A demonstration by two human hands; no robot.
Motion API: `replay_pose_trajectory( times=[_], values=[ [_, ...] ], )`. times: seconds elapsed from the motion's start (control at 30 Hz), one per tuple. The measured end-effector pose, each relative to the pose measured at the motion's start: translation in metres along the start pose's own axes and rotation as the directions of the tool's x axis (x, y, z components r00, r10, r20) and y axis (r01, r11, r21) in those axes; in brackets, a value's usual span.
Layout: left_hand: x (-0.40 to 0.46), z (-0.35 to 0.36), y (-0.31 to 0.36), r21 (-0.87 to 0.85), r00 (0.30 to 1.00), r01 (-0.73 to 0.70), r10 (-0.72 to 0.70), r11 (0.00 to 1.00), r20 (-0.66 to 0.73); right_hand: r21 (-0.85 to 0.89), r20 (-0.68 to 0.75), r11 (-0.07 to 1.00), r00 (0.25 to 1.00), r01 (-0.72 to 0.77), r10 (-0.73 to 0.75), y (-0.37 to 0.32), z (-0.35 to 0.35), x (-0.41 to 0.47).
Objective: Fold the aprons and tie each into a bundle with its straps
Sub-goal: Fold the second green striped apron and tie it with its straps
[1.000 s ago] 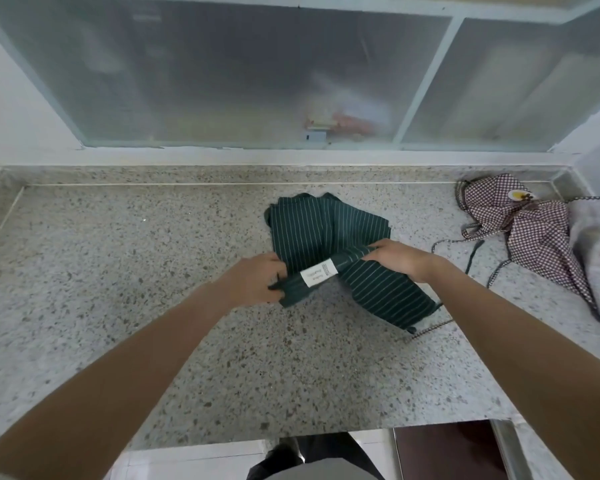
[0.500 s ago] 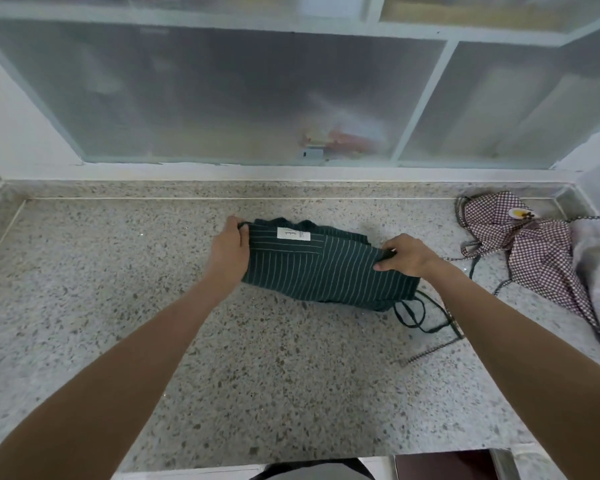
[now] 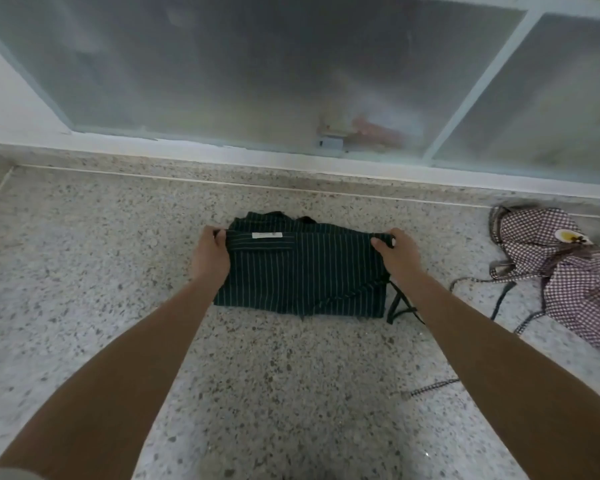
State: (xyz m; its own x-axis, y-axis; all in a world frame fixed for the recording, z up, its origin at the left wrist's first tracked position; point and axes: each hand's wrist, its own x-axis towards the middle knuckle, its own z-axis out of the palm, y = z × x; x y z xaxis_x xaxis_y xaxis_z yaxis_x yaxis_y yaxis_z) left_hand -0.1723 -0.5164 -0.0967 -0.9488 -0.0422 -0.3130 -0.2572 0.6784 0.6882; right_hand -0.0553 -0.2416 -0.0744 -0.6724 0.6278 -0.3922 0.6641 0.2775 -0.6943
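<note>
A dark green apron [image 3: 302, 275] with thin white stripes lies folded into a rectangle on the speckled stone counter [image 3: 291, 393]. A small white label shows near its far left corner. My left hand [image 3: 210, 258] grips the far left corner of the fold. My right hand [image 3: 395, 254] pinches the far right corner. A dark strap [image 3: 400, 304] trails out from under the apron's right edge, beside my right forearm.
A crumpled maroon checked apron [image 3: 568, 275] lies at the right, its thin straps [image 3: 426, 388] snaking toward the near edge. Frosted sliding panes [image 3: 257, 74] in a pale frame rise behind the counter's back ledge.
The green apron went from a loose bunch to a flat folded rectangle. Both hands moved apart to its far corners, spreading it wider and squarer than half a second ago.
</note>
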Motion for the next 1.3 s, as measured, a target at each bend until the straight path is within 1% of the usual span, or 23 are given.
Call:
replay_pose_trajectory(
  times=[0.07,0.13,0.17,0.2,0.23,0.3,0.33,0.4,0.5,0.53,0.6,0.67,0.73,0.77,0.83,0.9,0.97,1.07,1.17,1.2,1.23,1.27,1.3],
  values=[
    [0.006,0.003,0.005,-0.095,0.996,0.044,-0.036,0.994,0.087,-0.048,-0.002,0.998,0.999,-0.048,0.048,0.006,0.01,0.01],
    [0.007,0.0,0.009,-0.269,0.952,0.168,-0.086,0.948,0.292,-0.084,-0.004,0.989,0.993,-0.121,0.121,0.012,0.017,0.018],
    [0.005,-0.001,0.008,-0.3,0.914,0.212,-0.079,0.93,0.399,-0.095,0.0,0.984,0.989,-0.149,0.15,0.015,0.019,0.021],
    [0.005,-0.002,0.003,-0.278,0.884,0.207,-0.057,0.938,0.463,-0.092,-0.004,0.981,0.986,-0.168,0.169,0.018,0.02,0.024],
    [0.006,-0.001,-0.002,-0.221,0.875,0.158,-0.033,0.962,0.483,-0.076,-0.014,0.98,0.983,-0.184,0.184,0.019,0.02,0.026],
    [0.007,0.002,-0.006,-0.046,0.905,-0.015,0.033,0.999,0.425,-0.052,-0.022,0.979,0.98,-0.199,0.198,0.021,0.021,0.03],
    [0.009,0.005,-0.004,0.032,0.923,-0.095,0.076,0.995,0.376,-0.045,-0.019,0.979,0.98,-0.2,0.199,0.022,0.022,0.032],
    [0.014,0.012,0.005,0.151,0.949,-0.164,0.114,0.975,0.295,-0.027,-0.028,0.983,0.984,-0.179,0.179,0.022,0.022,0.033],
    [0.024,0.023,0.011,0.289,0.976,-0.136,0.078,0.948,0.203,0.018,-0.059,0.994,0.993,-0.104,0.105,0.025,0.02,0.035],
    [0.028,0.026,0.01,0.3,0.979,-0.116,0.058,0.947,0.193,0.057,-0.061,0.994,0.994,-0.088,0.092,0.025,0.019,0.037],
    [0.033,0.03,0.007,0.286,0.985,-0.058,0.008,0.956,0.174,0.145,-0.035,0.982,0.991,-0.12,0.126,0.024,0.015,0.04],
    [0.036,0.036,0.003,0.247,0.988,-0.006,-0.033,0.969,0.153,0.252,0.049,0.946,0.978,-0.206,0.2,0.028,0.01,0.041],
    [0.036,0.04,0.0,0.199,0.99,0.023,-0.05,0.98,0.131,0.289,0.179,0.917,0.957,-0.275,0.23,0.035,0.007,0.034],
    [0.035,0.042,-0.002,0.178,0.991,0.026,-0.049,0.984,0.124,0.27,0.208,0.922,0.952,-0.277,0.224,0.04,0.007,0.031],
    [0.032,0.042,-0.003,0.151,0.994,0.018,-0.035,0.988,0.108,0.19,0.169,0.964,0.973,-0.188,0.156,0.045,0.01,0.027],
    [0.029,0.04,-0.005,0.147,0.995,0.008,-0.022,0.989,0.093,0.027,0.088,0.998,0.995,-0.052,0.05,0.042,0.014,0.022],
    [0.026,0.04,-0.01,0.191,0.997,0.017,-0.031,0.981,0.069,-0.142,0.035,0.99,0.999,0.015,-0.011,0.037,0.02,0.019],
    [0.02,0.039,-0.014,0.23,0.995,0.047,-0.066,0.972,0.074,-0.274,-0.015,0.961,1.0,-0.021,0.018,0.035,0.029,0.016],
    [0.015,0.032,-0.017,0.158,0.984,0.016,-0.044,0.987,0.174,-0.338,-0.071,0.937,0.995,-0.085,0.065,0.034,0.032,0.009],
    [0.015,0.029,-0.019,0.127,0.975,-0.015,-0.013,0.992,0.22,-0.418,-0.097,0.906,0.995,-0.064,0.025,0.035,0.033,0.005],
    [0.013,0.025,-0.02,0.1,0.967,-0.055,0.028,0.993,0.253,-0.535,-0.119,0.845,0.992,-0.022,-0.05,0.034,0.036,0.001],
    [0.012,0.021,-0.021,0.083,0.961,-0.097,0.072,0.992,0.266,-0.634,-0.116,0.772,0.982,0.041,-0.148,0.03,0.04,-0.006],
    [0.009,0.019,-0.019,0.076,0.959,-0.135,0.111,0.988,0.262,-0.688,-0.071,0.713,0.964,0.139,-0.257,0.023,0.044,-0.012]
  ],
)
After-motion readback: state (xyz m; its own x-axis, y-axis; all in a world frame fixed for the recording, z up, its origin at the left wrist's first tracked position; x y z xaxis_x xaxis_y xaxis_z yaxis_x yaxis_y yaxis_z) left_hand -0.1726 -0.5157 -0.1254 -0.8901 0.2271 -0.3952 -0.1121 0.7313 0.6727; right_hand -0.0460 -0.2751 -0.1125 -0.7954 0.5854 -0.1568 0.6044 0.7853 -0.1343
